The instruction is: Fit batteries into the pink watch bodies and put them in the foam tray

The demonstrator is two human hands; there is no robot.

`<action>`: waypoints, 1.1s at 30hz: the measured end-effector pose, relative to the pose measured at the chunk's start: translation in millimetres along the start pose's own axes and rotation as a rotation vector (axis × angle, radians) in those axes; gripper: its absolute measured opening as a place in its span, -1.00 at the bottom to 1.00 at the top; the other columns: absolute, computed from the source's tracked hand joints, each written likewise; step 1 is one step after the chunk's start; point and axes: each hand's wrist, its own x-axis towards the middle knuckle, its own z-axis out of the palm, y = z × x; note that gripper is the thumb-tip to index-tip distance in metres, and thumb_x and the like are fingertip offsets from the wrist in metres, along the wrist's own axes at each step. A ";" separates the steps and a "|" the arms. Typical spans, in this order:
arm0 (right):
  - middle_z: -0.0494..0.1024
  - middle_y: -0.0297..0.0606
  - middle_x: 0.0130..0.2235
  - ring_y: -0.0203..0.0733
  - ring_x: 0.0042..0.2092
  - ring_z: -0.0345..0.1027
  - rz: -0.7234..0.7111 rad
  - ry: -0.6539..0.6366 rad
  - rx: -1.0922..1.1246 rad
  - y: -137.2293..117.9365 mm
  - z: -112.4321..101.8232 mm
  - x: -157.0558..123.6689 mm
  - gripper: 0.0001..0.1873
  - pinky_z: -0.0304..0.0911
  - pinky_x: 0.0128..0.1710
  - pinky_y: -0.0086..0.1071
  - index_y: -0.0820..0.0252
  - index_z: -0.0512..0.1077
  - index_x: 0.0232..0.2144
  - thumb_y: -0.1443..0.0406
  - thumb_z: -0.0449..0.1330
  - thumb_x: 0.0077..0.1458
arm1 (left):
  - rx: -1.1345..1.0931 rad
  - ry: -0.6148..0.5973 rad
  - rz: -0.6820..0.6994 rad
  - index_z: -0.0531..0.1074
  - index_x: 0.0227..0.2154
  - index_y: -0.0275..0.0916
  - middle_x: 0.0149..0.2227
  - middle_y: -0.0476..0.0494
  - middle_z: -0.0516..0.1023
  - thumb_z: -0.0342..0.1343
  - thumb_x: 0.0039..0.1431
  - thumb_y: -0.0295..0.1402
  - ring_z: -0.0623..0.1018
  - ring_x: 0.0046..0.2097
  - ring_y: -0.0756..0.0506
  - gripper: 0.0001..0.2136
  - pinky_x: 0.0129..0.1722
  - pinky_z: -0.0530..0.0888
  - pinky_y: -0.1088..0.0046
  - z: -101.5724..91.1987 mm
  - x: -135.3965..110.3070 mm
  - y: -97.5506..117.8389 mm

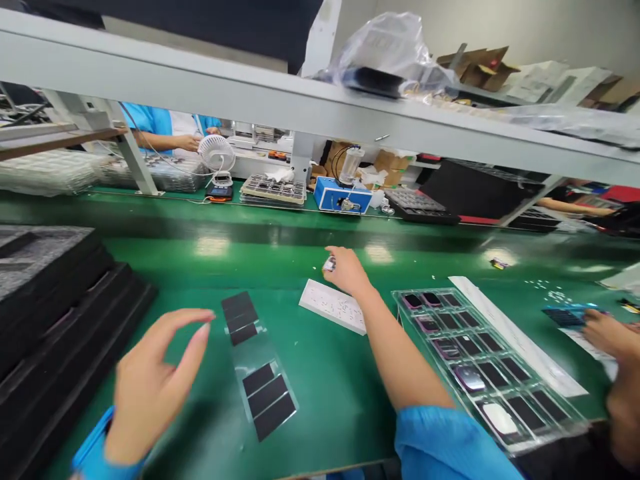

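Observation:
My left hand (pixel 150 380) hovers over the green mat on the left, thumb and index finger curved with a small gap between their tips and nothing visible in them. Beside it lies a clear sheet (pixel 255 357) with several black rectangular stickers (pixel 267 393). Out ahead, my right hand (pixel 347 270) pinches a small whitish piece (pixel 329 264), partly hidden by the fingers; its kind is unclear. Just below that hand is a white rectangular block (pixel 333 307) dotted with tiny dark marks. My right forearm covers the block's right end.
A clear compartment tray (pixel 500 373) holds black pieces and shiny-framed parts at right, beside a white paper strip (pixel 520 340). Another person's hand (pixel 607 333) works at far right. Black foam trays (pixel 65 347) are stacked at left. A shelf beam (pixel 280 100) crosses above.

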 end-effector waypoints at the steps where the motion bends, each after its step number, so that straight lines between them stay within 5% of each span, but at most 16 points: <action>1: 0.36 -0.12 0.04 -0.01 0.09 0.15 -0.085 -0.001 0.016 -16.5 -2.7 -17.3 -0.39 0.10 0.10 -0.17 0.21 0.24 0.09 0.41 0.19 -0.06 | -0.023 -0.056 -0.042 0.47 -0.20 -0.11 -0.14 -0.09 0.50 0.17 0.05 -0.13 0.43 -0.03 -0.19 -0.73 0.02 0.31 0.32 12.3 11.9 1.8; 5: 0.42 -0.22 -0.02 -0.14 -0.02 0.24 -0.639 0.002 0.281 -72.9 12.6 -83.6 -0.34 0.20 0.02 -0.23 0.11 0.18 0.13 0.45 0.13 -0.07 | -0.436 -0.544 -0.246 0.45 -0.08 -0.21 -0.14 -0.19 0.53 0.20 0.03 -0.14 0.48 -0.08 -0.19 -0.59 -0.11 0.39 0.37 56.3 38.4 -5.0; 8: 0.45 -0.22 -0.02 -0.15 -0.02 0.27 -0.797 0.101 0.403 -85.3 37.1 -106.9 -0.44 0.23 -0.03 -0.23 0.10 0.19 0.10 0.43 0.12 0.01 | -0.662 -0.802 -0.332 0.47 -0.09 -0.28 -0.20 -0.22 0.55 0.24 0.02 -0.21 0.50 -0.19 -0.14 -0.60 -0.18 0.42 0.40 68.8 34.9 -22.6; 11: 0.36 -0.15 0.09 -0.11 0.10 0.20 -0.817 0.177 0.443 -79.9 51.8 -109.2 -0.40 0.20 0.05 -0.16 0.11 0.12 0.14 0.40 0.13 0.04 | -0.764 -0.779 -0.420 0.46 -0.09 -0.25 -0.22 -0.20 0.55 0.34 -0.10 -0.30 0.51 -0.24 -0.10 -0.56 -0.24 0.44 0.46 64.7 31.7 -36.8; 13: 0.26 -0.11 0.16 -0.08 0.18 0.10 -0.701 0.167 0.462 -75.7 56.4 -107.7 -0.37 0.12 0.14 -0.09 0.13 0.10 0.16 0.39 0.13 0.03 | -0.811 -0.687 -0.462 0.45 -0.08 -0.20 -0.17 -0.20 0.54 0.35 -0.12 -0.33 0.52 -0.20 -0.10 -0.54 -0.21 0.47 0.46 58.1 35.4 -40.1; 16: 0.26 -0.15 0.18 -0.06 0.21 0.06 -0.510 -0.048 0.399 -75.2 64.2 -109.0 -0.53 0.07 0.18 -0.06 0.12 0.24 0.07 0.33 0.14 0.08 | -0.894 -0.513 -0.497 0.43 -0.08 -0.18 -0.13 -0.20 0.54 0.32 -0.07 -0.35 0.53 -0.15 -0.10 -0.57 -0.17 0.49 0.46 48.9 45.6 -39.8; 19: 0.18 -0.17 0.23 0.02 0.26 -0.04 -0.572 -0.341 0.230 -78.9 73.9 -115.6 -0.49 -0.03 0.22 0.03 0.10 0.25 0.10 0.19 0.19 0.11 | -0.978 -0.398 -0.514 0.42 -0.12 -0.17 -0.09 -0.18 0.52 0.32 -0.08 -0.39 0.54 -0.15 -0.08 -0.60 -0.22 0.51 0.52 43.9 51.5 -40.0; 22: 0.21 -0.12 0.21 0.07 0.24 0.00 -0.595 -0.404 0.102 -80.1 75.0 -121.4 -0.45 -0.04 0.20 0.09 0.13 0.24 0.11 0.14 0.22 0.09 | -1.030 -0.404 -0.513 0.43 -0.14 -0.14 -0.09 -0.14 0.52 0.34 -0.12 -0.41 0.55 -0.16 -0.10 -0.59 -0.24 0.52 0.51 44.8 49.1 -41.8; 26: 0.52 -0.15 -0.09 0.00 -0.03 0.34 -0.517 -0.299 0.082 -77.2 56.2 -120.0 -0.68 0.08 0.11 0.04 0.15 0.40 -0.09 0.23 0.24 0.08 | -1.043 -0.472 -0.514 0.44 -0.18 -0.16 -0.19 -0.10 0.54 0.38 -0.19 -0.42 0.54 -0.17 -0.09 -0.57 -0.21 0.51 0.47 52.4 39.9 -41.0; 29: 0.54 -0.26 -0.33 -0.15 -0.24 0.38 -0.448 0.014 0.248 -78.5 38.7 -117.1 -0.91 0.21 -0.03 -0.11 0.15 0.44 -0.32 0.37 0.13 0.14 | -1.005 -0.536 -0.508 0.43 -0.19 -0.16 -0.22 -0.08 0.52 0.39 -0.22 -0.42 0.53 -0.23 -0.07 -0.55 -0.22 0.49 0.47 59.2 34.0 -36.2; 31: 0.52 -0.27 -0.33 -0.19 -0.24 0.36 -0.438 0.203 0.429 -81.9 32.0 -117.8 -0.88 0.26 -0.13 -0.21 0.14 0.42 -0.35 0.39 0.09 0.14 | -0.989 -0.578 -0.490 0.41 -0.15 -0.15 -0.24 -0.07 0.51 0.40 -0.22 -0.42 0.52 -0.26 -0.05 -0.52 -0.24 0.47 0.50 63.4 30.7 -32.9; 33: 0.50 -0.26 -0.24 -0.20 -0.17 0.34 -0.452 0.252 0.560 -85.6 31.4 -120.4 -0.90 0.28 -0.14 -0.24 0.12 0.42 -0.32 0.37 0.11 0.13 | -0.978 -0.611 -0.480 0.38 -0.12 -0.13 -0.25 -0.06 0.50 0.40 -0.23 -0.42 0.50 -0.28 -0.03 -0.47 -0.29 0.45 0.54 66.9 27.8 -30.6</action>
